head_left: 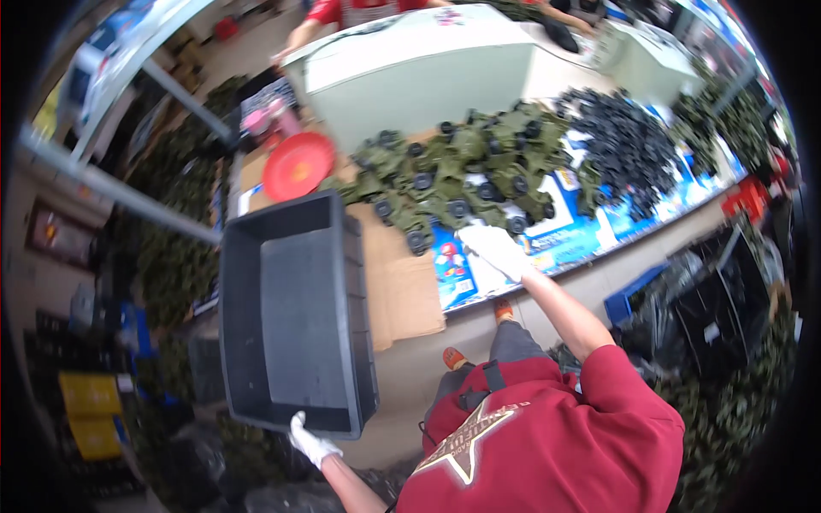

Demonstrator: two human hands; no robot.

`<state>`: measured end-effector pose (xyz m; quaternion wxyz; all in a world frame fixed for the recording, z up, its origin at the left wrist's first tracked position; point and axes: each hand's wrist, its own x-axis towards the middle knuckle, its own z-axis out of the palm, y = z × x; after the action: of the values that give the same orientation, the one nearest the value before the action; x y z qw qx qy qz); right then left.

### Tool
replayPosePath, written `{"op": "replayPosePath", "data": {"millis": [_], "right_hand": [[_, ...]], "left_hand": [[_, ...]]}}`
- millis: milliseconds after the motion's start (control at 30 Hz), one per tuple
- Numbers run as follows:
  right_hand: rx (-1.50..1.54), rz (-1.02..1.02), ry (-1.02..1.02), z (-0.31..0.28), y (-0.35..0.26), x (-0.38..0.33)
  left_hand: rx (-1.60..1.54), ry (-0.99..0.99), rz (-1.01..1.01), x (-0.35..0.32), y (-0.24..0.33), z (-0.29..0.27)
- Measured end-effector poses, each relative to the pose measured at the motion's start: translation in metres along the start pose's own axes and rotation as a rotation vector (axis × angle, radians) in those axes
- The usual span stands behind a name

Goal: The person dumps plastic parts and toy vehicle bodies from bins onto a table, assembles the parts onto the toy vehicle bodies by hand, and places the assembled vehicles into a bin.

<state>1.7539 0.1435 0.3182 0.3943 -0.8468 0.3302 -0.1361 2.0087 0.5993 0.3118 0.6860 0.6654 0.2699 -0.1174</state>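
The red shirt (547, 436) fills the near edge at five o'clock. At seven o'clock, the gloved left hand (310, 439) closes on the near rim of a dark grey tub (295, 312), held tilted beside the table (410, 291). The gloved right hand (498, 250) reaches to twelve o'clock, resting at the edge of a pile of green toy trucks (466, 167); whether its fingers pinch anything is hard to tell. Black wheels (629, 145) heap at two o'clock, and a red bowl (297, 165) sits at eleven, beyond the tub.
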Motion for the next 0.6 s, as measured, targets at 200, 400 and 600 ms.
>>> {"op": "replayPosePath", "data": {"millis": [200, 400, 600], "right_hand": [[0.207, 0.483, 0.171, -0.036, 0.06, -0.097], [0.033, 0.551, 0.606, -0.115, 0.142, -0.128], [0.123, 0.769, 0.889, -0.209, 0.243, -0.12]], "left_hand": [[0.266, -0.022, 0.04, -0.026, 0.006, 0.031], [0.694, 0.317, 1.246, -0.011, 0.037, 0.058], [0.598, -0.485, 1.123, -0.224, -0.012, 0.271]]}}
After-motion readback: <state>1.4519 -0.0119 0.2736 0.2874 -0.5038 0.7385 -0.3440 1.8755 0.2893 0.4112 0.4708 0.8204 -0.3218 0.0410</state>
